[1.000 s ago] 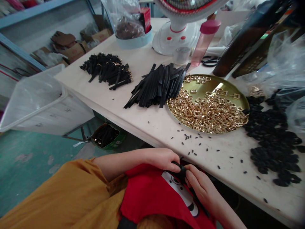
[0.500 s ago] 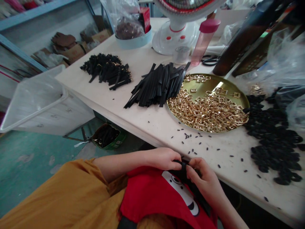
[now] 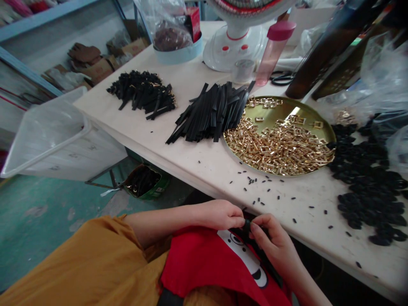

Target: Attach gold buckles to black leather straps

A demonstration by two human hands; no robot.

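Observation:
Over my lap, just below the table edge, my left hand point(image 3: 223, 215) and my right hand point(image 3: 270, 233) meet at a small black strap piece point(image 3: 247, 225). Each pinches one side of it between thumb and fingers; the fingers hide most of its shape. A red apron point(image 3: 197, 259) with a cartoon face lies beneath them. On the table beyond are a pile of flat black straps point(image 3: 212, 112) and a gold round tray point(image 3: 270, 106) of small gold buckles point(image 3: 280, 146). Farther left lies a heap of black straps with gold buckles point(image 3: 142, 91).
Tiny black pieces point(image 3: 253, 180) are scattered along the table's front. Black coiled pieces point(image 3: 366, 187) lie at right. A white fan point(image 3: 236, 46), a pink bottle point(image 3: 274, 53) and scissors point(image 3: 282, 77) stand or lie behind. A white bin point(image 3: 57, 136) is at left.
The black strap piece between my fingers shows less of its length now, and my left fingers have moved slightly along it. Both hands stay in nearly the same place.

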